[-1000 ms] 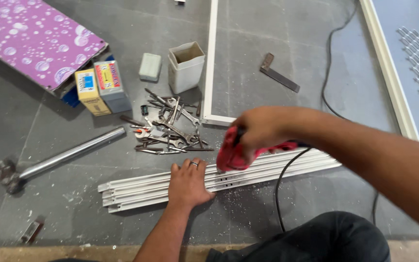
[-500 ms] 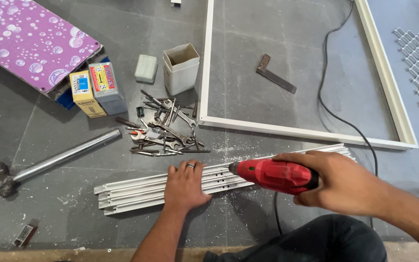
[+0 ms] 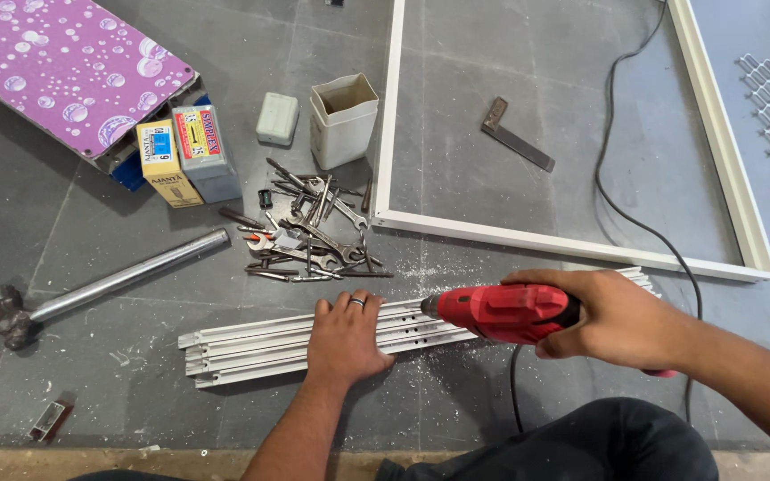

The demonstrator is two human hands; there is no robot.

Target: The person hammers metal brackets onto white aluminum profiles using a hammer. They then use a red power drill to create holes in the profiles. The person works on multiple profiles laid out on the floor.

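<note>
The step in hand appears to be drilling into a bundle of long white aluminium channel strips that lies flat on the grey tiled floor, near the person and running left to right. The left hand is spread flat, palm down, on the middle of the bundle, fingers pointing away, a dark ring on one finger; it grips nothing, only presses the strips to the floor. The right hand is closed around the body of a red corded electric drill, held almost level with its nose pointing left, just right of the left hand's fingertips. Whether the bit touches the metal cannot be told; small holes and pale swarf show on and beside the strips there.

Just beyond the bundle lies a heap of steel spanners and pliers, and left of it a long metal-handled hammer. Further off stand a white open-topped plastic container and two small cardboard boxes. A large white rectangular frame lies far right, with a steel try square inside it.

As a judgement, the next move calls for a steady downward press of the left hand, well clear of the bit, and the black cable kept slack.
</note>
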